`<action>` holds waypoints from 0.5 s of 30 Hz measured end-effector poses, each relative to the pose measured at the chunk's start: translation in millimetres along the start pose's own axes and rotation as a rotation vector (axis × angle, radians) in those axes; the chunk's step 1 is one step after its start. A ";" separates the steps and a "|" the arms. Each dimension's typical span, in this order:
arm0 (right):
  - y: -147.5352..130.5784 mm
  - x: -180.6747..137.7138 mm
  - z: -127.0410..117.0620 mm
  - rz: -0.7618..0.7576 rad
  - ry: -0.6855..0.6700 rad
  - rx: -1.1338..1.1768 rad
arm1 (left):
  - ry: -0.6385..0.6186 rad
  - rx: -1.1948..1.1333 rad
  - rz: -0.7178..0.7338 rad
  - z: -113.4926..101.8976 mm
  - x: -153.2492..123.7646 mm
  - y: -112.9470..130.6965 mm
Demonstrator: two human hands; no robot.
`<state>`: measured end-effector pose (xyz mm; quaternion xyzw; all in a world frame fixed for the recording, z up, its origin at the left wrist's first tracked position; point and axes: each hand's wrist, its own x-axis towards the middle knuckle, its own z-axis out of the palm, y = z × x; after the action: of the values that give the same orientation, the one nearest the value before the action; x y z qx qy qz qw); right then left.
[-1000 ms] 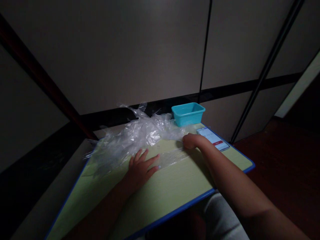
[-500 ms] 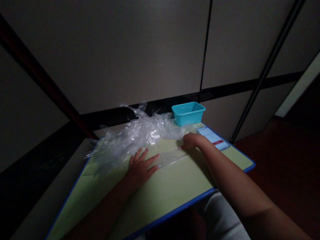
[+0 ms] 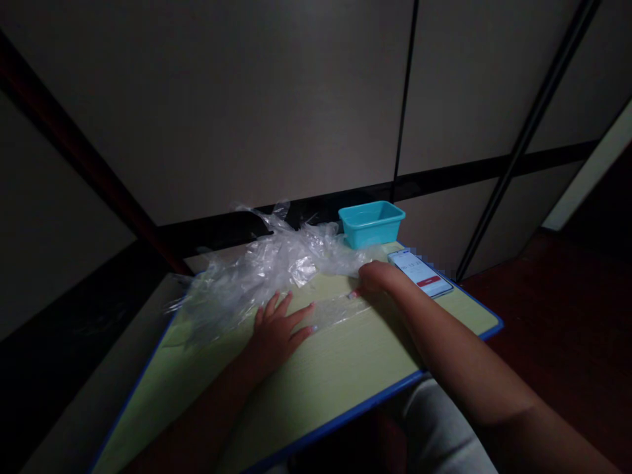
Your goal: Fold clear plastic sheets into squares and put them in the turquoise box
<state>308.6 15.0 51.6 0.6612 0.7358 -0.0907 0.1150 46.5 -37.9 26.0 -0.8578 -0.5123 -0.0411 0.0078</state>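
Left hand (image 3: 279, 329) spread flat, pinning plastic film (image 3: 332, 312) mid-table; right hand (image 3: 374, 276) curled, pinching the film's end. Advise even tension, avoiding creases

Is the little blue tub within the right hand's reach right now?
Probably yes: the right hand rests just short of the blue tub, with only thin clear plastic between them.

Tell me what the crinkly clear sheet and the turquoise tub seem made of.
The crinkly clear sheet looks like thin glossy plastic film: see-through, creased, glinting. The turquoise rectangular tub looks like moulded plastic, fairly matte: even colour, thick rim.
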 end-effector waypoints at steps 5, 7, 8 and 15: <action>-0.9 -5.2 -2.9 0.020 0.005 0.001 | 0.008 0.003 0.008 1.4 0.4 -0.6; -1.0 -5.9 -3.4 0.025 0.008 0.000 | 0.006 0.009 0.006 1.7 0.3 -1.0; -1.0 -6.0 -3.5 0.024 0.008 0.001 | 0.003 0.011 0.005 1.8 0.3 -1.1; -1.2 -7.1 -5.0 0.019 0.005 0.000 | 0.020 -0.007 0.024 1.4 -0.2 -1.0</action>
<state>307.9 9.6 58.5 0.6685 0.7297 -0.0877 0.1141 45.6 -37.5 24.5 -0.8634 -0.5018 -0.0513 0.0102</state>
